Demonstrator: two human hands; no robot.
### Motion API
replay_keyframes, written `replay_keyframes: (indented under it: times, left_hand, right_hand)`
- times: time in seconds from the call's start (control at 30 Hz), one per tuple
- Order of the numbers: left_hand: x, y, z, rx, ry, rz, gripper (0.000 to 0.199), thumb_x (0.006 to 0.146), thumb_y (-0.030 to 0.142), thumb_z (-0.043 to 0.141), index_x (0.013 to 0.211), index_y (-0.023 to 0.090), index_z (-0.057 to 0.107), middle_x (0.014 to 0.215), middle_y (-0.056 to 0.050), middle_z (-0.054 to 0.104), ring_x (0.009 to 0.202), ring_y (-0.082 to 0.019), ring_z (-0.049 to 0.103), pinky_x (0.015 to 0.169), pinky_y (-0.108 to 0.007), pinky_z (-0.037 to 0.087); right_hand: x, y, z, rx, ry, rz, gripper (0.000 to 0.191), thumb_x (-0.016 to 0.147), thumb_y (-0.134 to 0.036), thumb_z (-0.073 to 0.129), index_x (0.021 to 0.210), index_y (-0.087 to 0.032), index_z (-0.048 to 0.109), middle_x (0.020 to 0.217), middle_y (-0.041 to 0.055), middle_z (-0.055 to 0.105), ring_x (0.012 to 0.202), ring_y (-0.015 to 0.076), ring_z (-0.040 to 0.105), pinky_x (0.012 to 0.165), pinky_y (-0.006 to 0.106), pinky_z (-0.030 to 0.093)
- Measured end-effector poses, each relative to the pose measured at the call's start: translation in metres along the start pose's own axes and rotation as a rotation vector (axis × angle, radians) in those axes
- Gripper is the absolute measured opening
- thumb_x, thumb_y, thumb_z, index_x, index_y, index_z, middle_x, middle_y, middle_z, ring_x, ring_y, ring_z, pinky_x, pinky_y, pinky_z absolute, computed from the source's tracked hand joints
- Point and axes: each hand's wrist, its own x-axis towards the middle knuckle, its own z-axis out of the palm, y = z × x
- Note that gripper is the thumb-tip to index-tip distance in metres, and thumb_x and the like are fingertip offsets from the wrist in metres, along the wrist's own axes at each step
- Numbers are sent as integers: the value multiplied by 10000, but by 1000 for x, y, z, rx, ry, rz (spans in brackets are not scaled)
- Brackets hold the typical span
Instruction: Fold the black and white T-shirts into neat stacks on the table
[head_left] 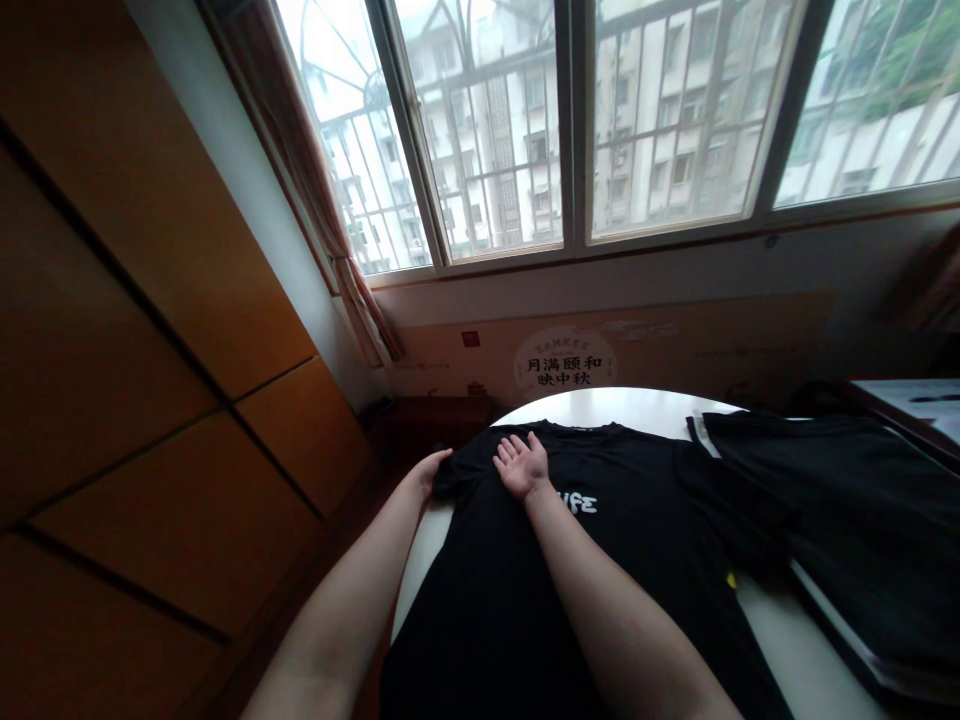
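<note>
A black T-shirt (637, 500) lies spread on a white round table (585, 403), its neckline at the far edge. White lettering runs across its upper part, partly covered by my right forearm. At the left sleeve, my left hand (433, 470) pinches the sleeve's edge, with some fingers hidden by the cloth. My right hand (523, 466) rests palm up over the shirt near the left shoulder, its fingers stretched out and holding nothing.
Another black garment (877, 510) with white trim lies at the right, beside the shirt's right sleeve. Wooden cabinets (150, 300) stand at the left. Behind the table are a printed cardboard panel (480, 365), a tied curtain (360, 300) and barred windows (495, 150).
</note>
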Motion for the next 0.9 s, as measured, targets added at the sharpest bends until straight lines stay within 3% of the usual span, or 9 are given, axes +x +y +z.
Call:
replay_keyframes:
  times: [0.13,0.23,0.5,0.6,0.7,0.8,0.9]
  left_hand:
    - [1,8,1,-136,93,102,160,851,300,671,940,168,658,765,-73,733,651,-227,705,648,-344,597]
    - [-4,8,0,-204,102,185,148,864,193,603,1004,178,649,828,-55,738,711,-199,712,709,-317,595]
    - [-9,17,-1,-112,160,279,171,820,280,724,903,147,657,825,-80,728,758,-214,703,764,-328,575]
    - [-18,35,13,-28,99,387,246,819,349,733,967,155,698,927,-81,746,862,-220,702,813,-317,560]
    - [-34,53,36,71,-36,479,366,831,400,723,1118,173,709,1014,-71,745,908,-209,691,809,-301,560]
    - [-53,66,59,213,-221,502,527,827,462,723,1270,184,657,1027,-95,729,812,-211,694,652,-304,575]
    - [-69,72,68,350,-270,540,599,907,528,568,1390,174,555,1117,-148,687,807,-231,695,533,-293,552]
  right_hand:
    - [0,1,-1,116,7,27,768,929,-426,-245,1623,-165,-43,1613,174,336,1456,176,406,1118,476,375]
    - [-2,-1,0,278,31,64,772,955,-474,-172,1632,-154,13,1618,175,325,1463,191,395,1121,478,374]
    - [-2,-6,5,755,115,163,745,984,-570,72,1617,-192,176,1630,134,317,1452,183,409,1149,417,365]
    - [-2,-6,5,885,127,187,730,976,-572,161,1596,-193,240,1620,125,337,1462,190,394,1160,406,355]
    - [-1,-5,5,973,141,200,694,976,-570,208,1560,-212,320,1590,118,385,1456,199,401,1162,414,354]
    - [0,-4,5,1026,142,196,656,980,-584,223,1470,-217,460,1464,131,533,1377,238,496,1120,455,406]
    - [-1,-3,5,1083,120,186,687,970,-621,220,1318,-166,601,1257,146,673,1209,296,612,1034,491,481]
